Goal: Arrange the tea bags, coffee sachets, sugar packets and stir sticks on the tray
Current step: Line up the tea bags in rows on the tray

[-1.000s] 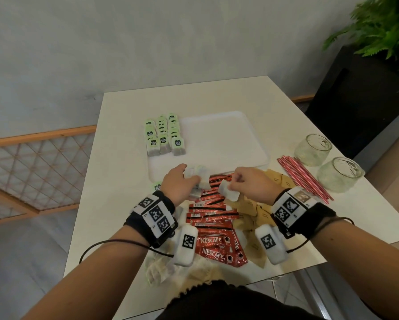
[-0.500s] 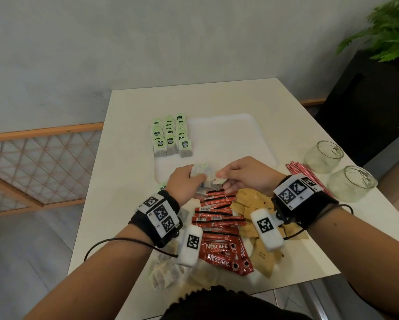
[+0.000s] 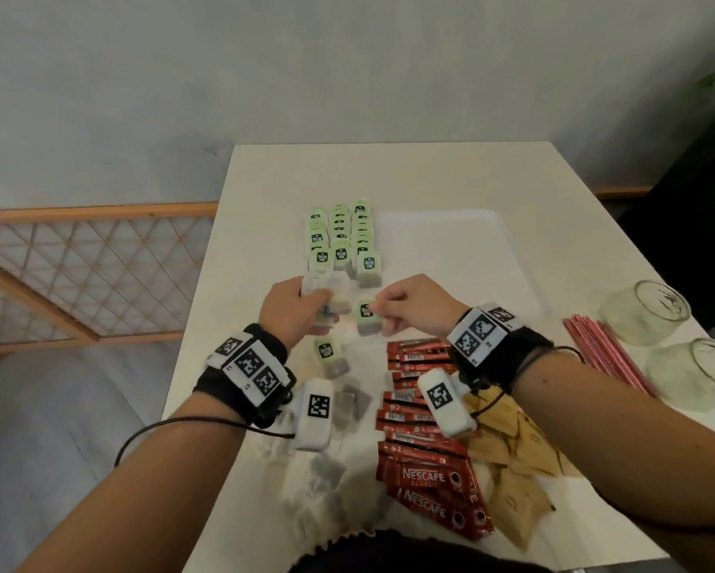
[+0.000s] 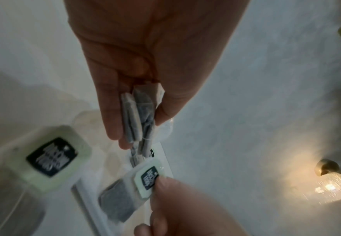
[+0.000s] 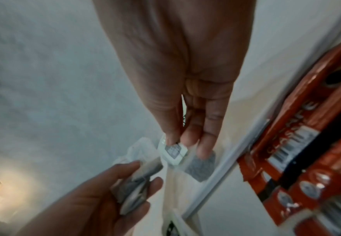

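Note:
My left hand (image 3: 298, 308) grips a small stack of tea bags (image 4: 139, 118) between thumb and fingers, over the white tray's (image 3: 451, 258) near left corner. My right hand (image 3: 393, 312) pinches a single tea bag (image 3: 366, 318) by its green tag (image 4: 148, 180), just right of the left hand. Three rows of green-tagged tea bags (image 3: 341, 241) lie on the tray's left side. One more tea bag (image 3: 329, 357) rests on the table below my hands. Red coffee sachets (image 3: 422, 440), brown sugar packets (image 3: 517, 457) and red stir sticks (image 3: 604, 357) lie on the table.
Two glass jars (image 3: 645, 308) (image 3: 703, 374) lie on their sides at the table's right edge. Loose tea bags (image 3: 327, 481) are scattered near the front edge. A wooden lattice railing (image 3: 87, 275) stands left of the table.
Both hands have moved up from the sachet pile to the tray's near edge. My right hand has drawn one tea bag away from the stack in my left hand.

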A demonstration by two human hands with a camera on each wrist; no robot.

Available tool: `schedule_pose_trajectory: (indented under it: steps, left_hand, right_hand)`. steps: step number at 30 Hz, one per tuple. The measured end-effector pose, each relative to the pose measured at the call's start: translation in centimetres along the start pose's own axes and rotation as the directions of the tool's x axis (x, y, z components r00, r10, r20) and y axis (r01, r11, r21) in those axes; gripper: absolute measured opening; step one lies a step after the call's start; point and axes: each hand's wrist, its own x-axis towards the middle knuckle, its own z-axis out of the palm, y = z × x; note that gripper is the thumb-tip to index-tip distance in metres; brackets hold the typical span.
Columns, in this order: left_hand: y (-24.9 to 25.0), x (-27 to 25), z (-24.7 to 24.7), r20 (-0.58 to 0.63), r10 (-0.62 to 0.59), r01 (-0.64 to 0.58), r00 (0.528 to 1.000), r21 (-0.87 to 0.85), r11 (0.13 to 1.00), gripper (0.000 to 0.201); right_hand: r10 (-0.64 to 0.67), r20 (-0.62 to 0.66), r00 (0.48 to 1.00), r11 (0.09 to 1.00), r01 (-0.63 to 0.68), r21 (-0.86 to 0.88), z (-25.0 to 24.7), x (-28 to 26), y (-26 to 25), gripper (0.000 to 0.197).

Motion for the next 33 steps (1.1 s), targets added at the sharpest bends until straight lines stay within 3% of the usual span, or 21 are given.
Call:
schedule_pose_trajectory:
  steps: [7, 13, 17, 23, 28, 33]
  left_hand:
    - [-0.8, 2.4, -2.2, -0.059, -0.068, 0.060, 0.996, -0.126, 0.990, 0.012]
    - [-1.3, 4.0, -3.2, -0.085, -0.100, 0.082, 0.991, -0.190, 0.978, 0.018]
    - [-1.5, 4.5, -3.4, -0.069, -0.133, 0.112, 0.989, -0.241, 0.964, 0.013]
    - [-1.0, 4.0, -2.2, 0.015, -0.121, 0.120, 0.993, -0.280, 0.952, 0.019]
    - [-0.3, 2.8, -0.5, 0.074, -0.061, 0.078, 0.995, -0.256, 0.963, 0.018]
    - [-0.6, 2.1, 0.1, -0.093, 0.034, -0.044, 0.995, -0.107, 0.993, 0.011]
  right_hand:
    - [-0.093, -0.132, 0.987, 0.988, 0.075, -0.133, 1.1, 5.4, -1.0, 0.012]
    - [-0.144, -0.213, 0.966, 0.969, 0.094, -0.229, 1.5, 9.2, -1.7, 0.009]
    - [-0.172, -0.236, 0.956, 0.947, 0.095, -0.306, 1.2, 10.3, -1.9, 0.015]
    - [-0.195, -0.294, 0.936, 0.968, 0.137, -0.208, 0.8, 8.7, -2.2, 0.028]
    - [-0.210, -0.100, 0.973, 0.977, 0.205, -0.057, 1.3, 6.0, -2.2, 0.014]
    - [-0.215, -0.210, 0.954, 0.977, 0.207, -0.061, 0.5, 4.1, -1.5, 0.015]
